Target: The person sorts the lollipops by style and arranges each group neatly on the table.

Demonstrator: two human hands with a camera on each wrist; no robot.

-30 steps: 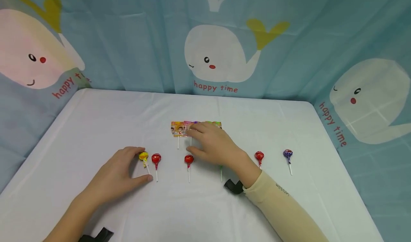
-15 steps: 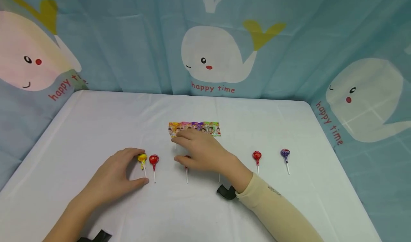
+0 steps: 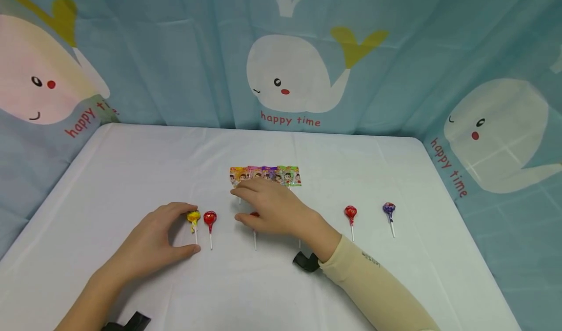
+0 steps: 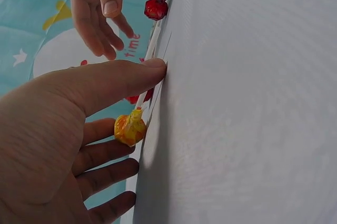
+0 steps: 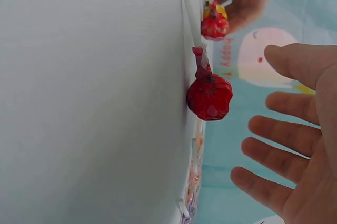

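My left hand (image 3: 155, 238) is around the yellow-wrapped lollipop (image 3: 193, 217) on the white tablecloth. Its index fingertip is at the candy head, its thumb tip by the stick's lower end. In the left wrist view its fingers are fairly straight beside the yellow candy. A red lollipop (image 3: 210, 218) lies just right of it. My right hand (image 3: 274, 206) hovers with spread fingers above another red lollipop (image 5: 209, 97), whose head it partly covers in the head view. The right wrist view shows a gap between fingers and candy.
Beyond the right hand, flat lollipops in colourful wrappers (image 3: 288, 175) lie in a row. Another lollipop's stick (image 3: 300, 243) shows below the right wrist, its head hidden. Further right lie a red lollipop (image 3: 350, 212) and a purple one (image 3: 389, 208). A whale-print curtain (image 3: 175, 57) borders the table.
My right hand has moved left, over the middle red lollipop, uncovering more of the wrapper row. Between my left fingers, the yellow lollipop has turned slightly, its stick now nearly straight. The head view has shifted slightly.
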